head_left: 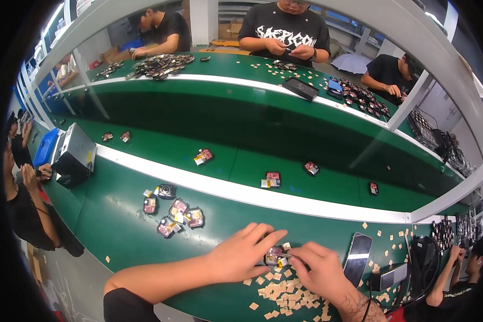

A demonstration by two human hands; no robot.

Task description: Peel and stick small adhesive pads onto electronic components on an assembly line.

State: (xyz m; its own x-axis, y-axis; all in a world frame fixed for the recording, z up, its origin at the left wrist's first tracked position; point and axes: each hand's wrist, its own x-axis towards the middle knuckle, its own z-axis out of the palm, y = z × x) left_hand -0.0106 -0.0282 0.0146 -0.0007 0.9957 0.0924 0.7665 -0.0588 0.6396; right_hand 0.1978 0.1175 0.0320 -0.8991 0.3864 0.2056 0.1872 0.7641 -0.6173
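A small electronic unit (273, 257) with a reddish circuit board and a yellow-and-silver part lies on the green bench in front of me. My left hand (244, 255) steadies it from the left, thumb low and fingers bent over its far side. From the right, my right hand (319, 268) pinches a thin metal tool, seemingly tweezers (287, 255), its tip over the unit. The fingers partly cover both. Many small tan square pads (284, 292) lie scattered just below and between my hands.
Several similar units (177, 212) sit left of my hands. A phone (358, 257) and a dark box-shaped device (390, 277) with cables are at right. Beyond a white rail (252, 193), more units (271, 180) lie on a green belt. Co-workers sit opposite and at both sides.
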